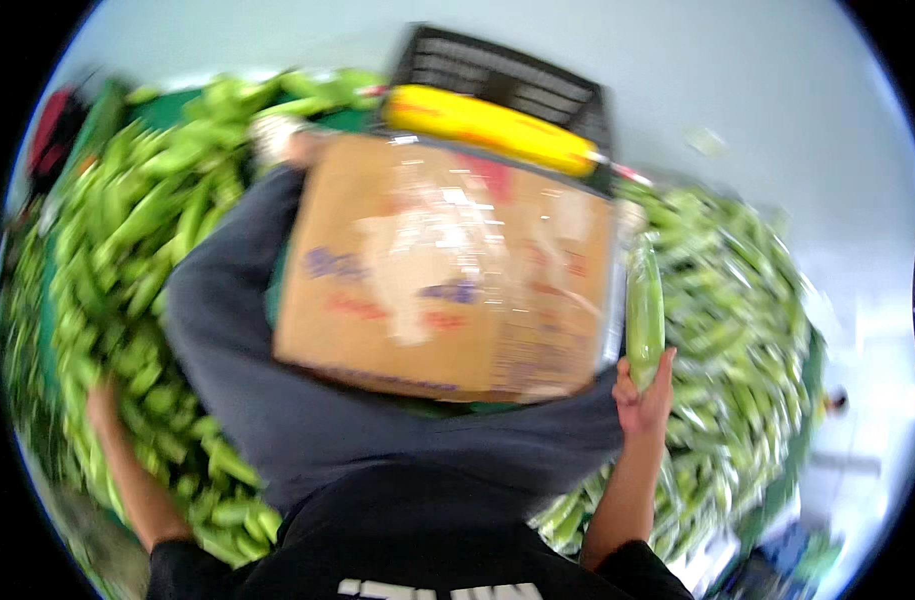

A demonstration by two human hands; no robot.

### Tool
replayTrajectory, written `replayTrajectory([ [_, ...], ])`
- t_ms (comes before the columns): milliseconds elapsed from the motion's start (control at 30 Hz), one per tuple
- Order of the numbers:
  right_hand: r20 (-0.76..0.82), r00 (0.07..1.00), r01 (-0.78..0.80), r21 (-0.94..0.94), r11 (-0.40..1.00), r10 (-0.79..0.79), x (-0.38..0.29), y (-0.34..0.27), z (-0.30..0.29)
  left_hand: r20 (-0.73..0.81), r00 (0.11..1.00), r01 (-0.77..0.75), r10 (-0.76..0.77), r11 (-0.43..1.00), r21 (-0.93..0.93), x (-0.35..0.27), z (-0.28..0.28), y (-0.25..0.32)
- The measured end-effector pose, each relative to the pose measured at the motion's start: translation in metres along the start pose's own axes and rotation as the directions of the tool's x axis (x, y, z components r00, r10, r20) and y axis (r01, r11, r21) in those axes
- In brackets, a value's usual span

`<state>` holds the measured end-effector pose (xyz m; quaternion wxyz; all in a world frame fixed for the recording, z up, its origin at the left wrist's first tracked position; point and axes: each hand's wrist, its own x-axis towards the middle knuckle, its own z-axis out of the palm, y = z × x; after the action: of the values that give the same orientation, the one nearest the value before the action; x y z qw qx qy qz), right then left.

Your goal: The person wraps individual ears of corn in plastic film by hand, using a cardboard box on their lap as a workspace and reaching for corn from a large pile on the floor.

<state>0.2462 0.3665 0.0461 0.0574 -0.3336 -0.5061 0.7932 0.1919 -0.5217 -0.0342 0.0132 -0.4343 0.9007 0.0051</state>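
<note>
My right hand (643,397) is closed around the lower end of a corn ear in green husk wrapped in clear film (645,315), held upright beside the right edge of a cardboard box (427,262). At the left, my left hand (103,397) reaches into a heap of unwrapped green corn ears (127,255); its fingers are blurred and partly hidden among them. The box stands between my legs, its top bearing print and shiny tape. Behind it lies a roll with a yellow wrapper (487,127), across the near side of a black plastic crate (502,67).
A large heap of film-wrapped green ears (735,337) lies on the right. Green sheeting (164,109) shows under the left heap. Dark red and black items (52,135) are at the far left. A small scrap (705,141) lies on the pale floor (727,67).
</note>
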Motion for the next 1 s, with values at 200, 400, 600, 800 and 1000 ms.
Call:
replayTrajectory([
  [200,-0.674,0.545,0.71,0.054,0.702,-0.5,0.0,-0.12,-0.241,0.179,0.94,0.327,-0.291,0.919,-0.221,0.002,0.085,-0.113],
  [400,-0.331,0.71,0.567,-0.254,0.784,-0.621,0.017,-0.11,-0.172,0.474,0.831,0.547,-0.291,0.271,-0.792,0.024,0.049,-0.145],
  [600,0.04,0.976,-0.073,-0.865,0.496,0.214,0.02,0.0,0.048,0.091,0.992,0.121,0.088,-0.432,-0.894,-0.046,-0.01,0.066],
  [800,0.233,0.97,0.243,-0.924,0.295,-0.068,0.025,0.074,0.08,0.011,0.601,0.488,0.799,-0.356,-0.797,-0.221,-0.049,0.362],
  [1000,0.346,0.923,0.384,-0.823,0.419,-0.167,0.002,0.044,0.077,0.326,0.347,0.605,0.88,0.056,-0.794,-0.379,-0.024,0.467],
])
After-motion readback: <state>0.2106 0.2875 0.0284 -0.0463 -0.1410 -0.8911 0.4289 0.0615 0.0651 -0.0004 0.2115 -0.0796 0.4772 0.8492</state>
